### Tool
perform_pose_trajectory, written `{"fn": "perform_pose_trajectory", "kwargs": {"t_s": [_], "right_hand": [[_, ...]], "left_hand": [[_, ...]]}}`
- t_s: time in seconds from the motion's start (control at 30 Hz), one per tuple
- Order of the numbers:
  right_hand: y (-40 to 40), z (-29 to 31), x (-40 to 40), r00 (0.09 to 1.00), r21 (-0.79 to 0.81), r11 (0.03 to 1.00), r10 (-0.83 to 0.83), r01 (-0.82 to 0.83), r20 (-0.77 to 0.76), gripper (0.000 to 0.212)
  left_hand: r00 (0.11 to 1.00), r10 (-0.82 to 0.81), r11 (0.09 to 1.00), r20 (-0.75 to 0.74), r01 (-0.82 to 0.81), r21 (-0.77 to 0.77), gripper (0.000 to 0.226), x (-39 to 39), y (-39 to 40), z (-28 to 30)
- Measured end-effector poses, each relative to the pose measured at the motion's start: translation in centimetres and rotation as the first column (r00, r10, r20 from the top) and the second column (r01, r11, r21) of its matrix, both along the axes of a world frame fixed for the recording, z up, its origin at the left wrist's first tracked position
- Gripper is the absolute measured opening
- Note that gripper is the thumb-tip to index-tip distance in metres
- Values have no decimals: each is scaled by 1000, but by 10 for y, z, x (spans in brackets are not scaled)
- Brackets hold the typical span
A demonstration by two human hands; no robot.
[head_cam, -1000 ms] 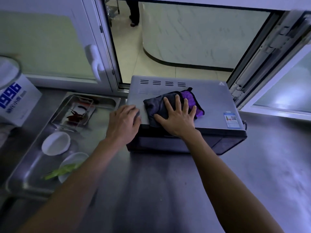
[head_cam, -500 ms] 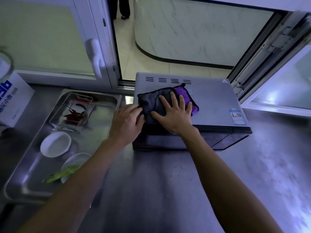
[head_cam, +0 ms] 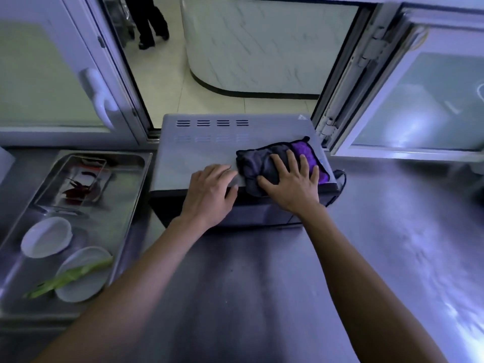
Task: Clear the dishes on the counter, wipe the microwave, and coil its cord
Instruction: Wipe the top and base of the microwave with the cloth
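A grey microwave (head_cam: 209,148) stands on the steel counter (head_cam: 262,284) below an open serving window. My right hand (head_cam: 290,184) presses flat, fingers spread, on a grey and purple cloth (head_cam: 262,163) at the right front of the microwave's top. My left hand (head_cam: 209,192) rests on the front top edge, its fingers curled over that edge. The black cord (head_cam: 340,179) loops at the microwave's right rear corner. A steel tray (head_cam: 125,205) at the left holds two white dishes (head_cam: 47,239), one with a green vegetable (head_cam: 65,280), and a clear container (head_cam: 76,184) with red chillies.
White-framed window panels stand at left (head_cam: 52,74) and right (head_cam: 432,100) of the opening. A person's legs (head_cam: 152,22) show on the floor beyond, next to a marble-look counter (head_cam: 262,48). Bare steel counter spreads in front and to the right.
My right hand has slid the cloth from the left side of the microwave's top to the right front corner. My left hand has shifted right along the front edge.
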State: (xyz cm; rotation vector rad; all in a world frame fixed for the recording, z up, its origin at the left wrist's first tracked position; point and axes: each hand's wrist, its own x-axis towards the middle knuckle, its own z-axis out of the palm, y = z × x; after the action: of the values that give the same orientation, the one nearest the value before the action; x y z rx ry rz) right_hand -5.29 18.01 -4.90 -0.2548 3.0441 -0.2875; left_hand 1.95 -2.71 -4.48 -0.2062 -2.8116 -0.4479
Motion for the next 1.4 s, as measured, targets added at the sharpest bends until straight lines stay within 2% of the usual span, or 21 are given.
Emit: {"fn": "perform_pose_trajectory", "kwargs": {"t_s": [0.23, 0.53, 0.7, 1.0, 1.4], "right_hand": [[41, -6, -14, 999, -18, 999, -50, 50, -17, 88], [43, -4, -52, 996, 6, 997, -73, 72, 51, 93], [24, -3, -77, 994, -6, 996, -85, 85, 68, 94], [-21, -2, -124, 996, -9, 998, -62, 63, 70, 94], [-115, -2, -112, 995, 2, 999, 54, -54, 88, 93]], "left_hand": [[1000, -15, 997, 16, 16, -74, 34, -27, 57, 4], [992, 92, 994, 91, -86, -72, 38, -64, 40, 9], [982, 116, 991, 146, -104, -88, 35, -90, 22, 8], [988, 94, 996, 121, -93, -10, 30, -117, -11, 11], [985, 147, 989, 92, -147, -1, 27, -75, -97, 11]]}}
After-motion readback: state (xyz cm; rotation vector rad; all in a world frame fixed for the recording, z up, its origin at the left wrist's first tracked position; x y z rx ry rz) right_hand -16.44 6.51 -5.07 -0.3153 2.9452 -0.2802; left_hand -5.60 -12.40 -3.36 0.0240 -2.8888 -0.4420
